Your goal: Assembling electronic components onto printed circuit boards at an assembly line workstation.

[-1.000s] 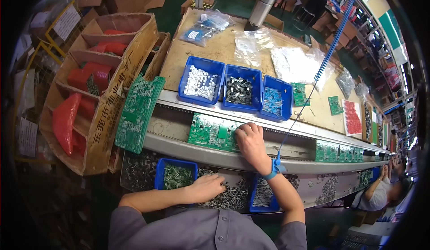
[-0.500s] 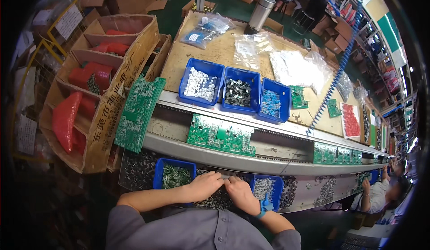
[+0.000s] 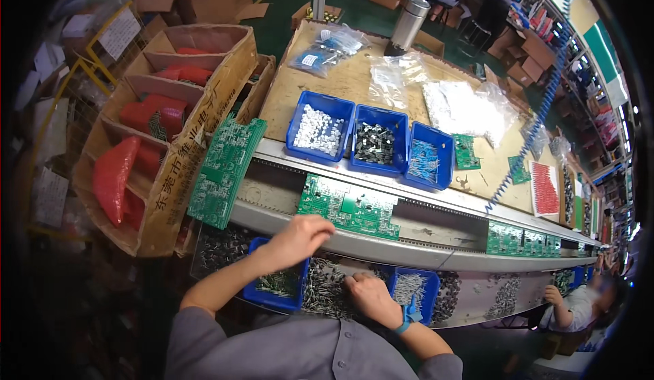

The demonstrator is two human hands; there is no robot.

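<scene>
My left hand (image 3: 304,235) is raised over the front rail, beside the lower edge of a green circuit board (image 3: 349,206) lying between the conveyor rails. Its fingertips are pinched together; whatever they hold is too small to make out. Lower down, my right hand (image 3: 373,299) reaches into a loose heap of dark parts with thin metal leads (image 3: 325,288). Those fingers are curled at the heap's right side, and what is in them is hidden. A blue wristband (image 3: 410,314) circles my right wrist. Blue bins of green-tinged leaded parts (image 3: 279,283) and silvery leaded parts (image 3: 411,286) flank the heap.
Behind the conveyor rail (image 3: 422,248) stand blue bins of white connectors (image 3: 319,130), black parts (image 3: 374,143) and blue parts (image 3: 424,161). Stacked circuit boards (image 3: 226,169) lean at left beside a cardboard divider box (image 3: 163,196). A coiled blue cord (image 3: 528,145) hangs at right; a co-worker (image 3: 575,305) sits beyond.
My hands were together over the heap and have parted. The left rose to the board's edge; the right moved slightly down and right. The whole view has shifted a little.
</scene>
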